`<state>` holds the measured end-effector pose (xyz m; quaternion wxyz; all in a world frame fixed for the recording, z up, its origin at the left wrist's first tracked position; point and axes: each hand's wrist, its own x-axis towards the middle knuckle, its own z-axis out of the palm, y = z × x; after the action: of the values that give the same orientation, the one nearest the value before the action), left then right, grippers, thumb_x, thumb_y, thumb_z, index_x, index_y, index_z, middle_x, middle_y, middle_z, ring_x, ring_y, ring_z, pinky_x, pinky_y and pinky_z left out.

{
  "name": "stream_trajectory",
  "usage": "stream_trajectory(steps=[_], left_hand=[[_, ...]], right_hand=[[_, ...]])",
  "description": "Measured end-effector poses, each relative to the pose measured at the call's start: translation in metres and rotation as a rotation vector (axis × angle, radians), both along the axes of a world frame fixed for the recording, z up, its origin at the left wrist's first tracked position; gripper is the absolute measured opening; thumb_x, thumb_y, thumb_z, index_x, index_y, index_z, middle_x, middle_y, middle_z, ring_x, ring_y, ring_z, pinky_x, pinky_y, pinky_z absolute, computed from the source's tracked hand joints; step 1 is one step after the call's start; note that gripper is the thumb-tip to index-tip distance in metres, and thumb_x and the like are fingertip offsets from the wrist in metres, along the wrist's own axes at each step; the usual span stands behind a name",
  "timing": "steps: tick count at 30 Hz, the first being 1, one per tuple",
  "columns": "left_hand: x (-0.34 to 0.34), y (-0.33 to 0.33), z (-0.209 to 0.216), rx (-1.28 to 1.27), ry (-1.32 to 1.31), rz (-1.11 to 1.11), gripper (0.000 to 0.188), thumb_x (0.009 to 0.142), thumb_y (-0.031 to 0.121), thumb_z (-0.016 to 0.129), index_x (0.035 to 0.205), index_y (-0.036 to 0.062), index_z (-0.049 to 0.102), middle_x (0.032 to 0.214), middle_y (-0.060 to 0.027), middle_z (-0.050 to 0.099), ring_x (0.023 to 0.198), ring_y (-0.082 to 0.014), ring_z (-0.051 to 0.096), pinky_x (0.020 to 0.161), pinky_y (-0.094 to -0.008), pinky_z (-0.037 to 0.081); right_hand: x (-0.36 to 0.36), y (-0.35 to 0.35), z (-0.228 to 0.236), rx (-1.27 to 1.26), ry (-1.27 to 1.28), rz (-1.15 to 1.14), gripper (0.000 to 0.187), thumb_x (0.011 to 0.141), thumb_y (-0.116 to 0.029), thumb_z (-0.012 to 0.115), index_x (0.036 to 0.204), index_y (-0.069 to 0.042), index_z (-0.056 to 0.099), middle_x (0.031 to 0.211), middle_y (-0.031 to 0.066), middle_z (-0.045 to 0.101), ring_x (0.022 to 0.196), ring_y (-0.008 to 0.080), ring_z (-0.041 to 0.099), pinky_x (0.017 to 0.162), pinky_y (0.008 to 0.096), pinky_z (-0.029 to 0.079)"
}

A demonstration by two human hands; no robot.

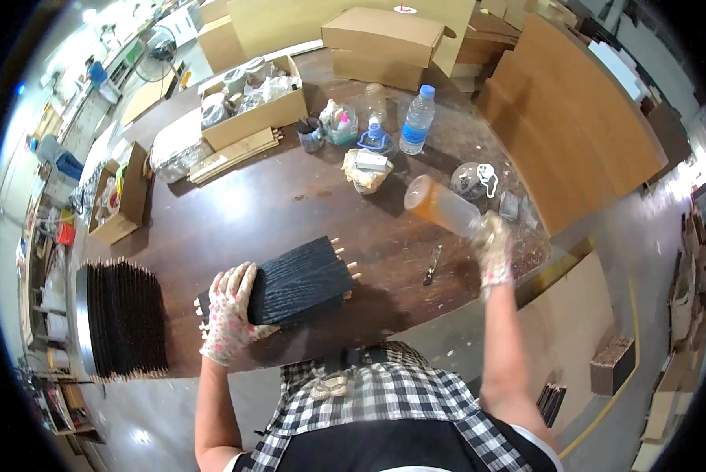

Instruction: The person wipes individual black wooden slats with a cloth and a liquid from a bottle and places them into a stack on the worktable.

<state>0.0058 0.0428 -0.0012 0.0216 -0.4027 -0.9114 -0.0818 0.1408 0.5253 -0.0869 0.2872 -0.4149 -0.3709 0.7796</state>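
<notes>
Black block [305, 279] lies on table [392, 303], near front edge, wooden pegs [353, 265] showing at both ends. Your left hand [233, 318] spreads over its left end; whether it grips, cannot tell. Your right hand [493, 245], blurred, is closed around orange-clear cylinder [445, 208], tilted over table. Small tool [432, 265] lies between block and right hand.

Clear table [290, 206] is left between block [304, 279] and tub [364, 182]. Left end is blocked by black stack [125, 318]; a narrow gap is left before left hand [233, 313]. Far passage is obstructed by carton [278, 112] and water bottle [417, 124]. Right of block, bare strip is interrupted by cutter [432, 266]; beyond, orange bottle [441, 206] is held tilted by right hand [494, 245].
</notes>
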Motion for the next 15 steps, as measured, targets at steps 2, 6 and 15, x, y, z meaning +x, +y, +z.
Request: stream_trajectory(steps=[2, 6, 15], left_hand=[[0.000, 0.004, 0.002, 0.028, 0.000, -0.007, 0.112, 0.056, 0.059, 0.079, 0.142, -0.0023, 0.043, 0.140, -0.0204, 0.049, 0.132, -0.0390, 0.043, 0.115, -0.0541, 0.027], [0.005, 0.004, 0.003, 0.051, -0.018, 0.029, 0.109, 0.054, 0.050, 0.082, 0.143, 0.0001, 0.044, 0.140, -0.0193, 0.049, 0.132, -0.0378, 0.043, 0.116, -0.0537, 0.027], [0.002, 0.007, 0.001, 0.049, -0.029, 0.033, 0.114, 0.048, 0.040, 0.089, 0.144, 0.0009, 0.041, 0.143, -0.0160, 0.046, 0.134, -0.0339, 0.041, 0.117, -0.0499, 0.027]], right_hand=[[0.008, -0.013, -0.044, -0.453, 0.197, -0.149, 0.028, 0.090, -0.032, 0.066, 0.105, -0.009, 0.061, 0.083, 0.0054, 0.062, 0.065, 0.0158, 0.057, 0.048, 0.0248, 0.044], [0.016, -0.016, -0.069, -0.627, 0.483, -0.090, 0.028, 0.092, -0.034, 0.063, 0.105, -0.010, 0.060, 0.085, 0.0050, 0.061, 0.061, 0.0154, 0.053, 0.052, 0.0269, 0.046], [-0.027, 0.003, 0.102, 1.614, -0.306, 0.170, 0.016, 0.086, -0.014, 0.070, 0.100, -0.007, 0.071, 0.106, 0.0095, 0.065, 0.095, 0.0226, 0.064, 0.087, 0.0332, 0.051]])
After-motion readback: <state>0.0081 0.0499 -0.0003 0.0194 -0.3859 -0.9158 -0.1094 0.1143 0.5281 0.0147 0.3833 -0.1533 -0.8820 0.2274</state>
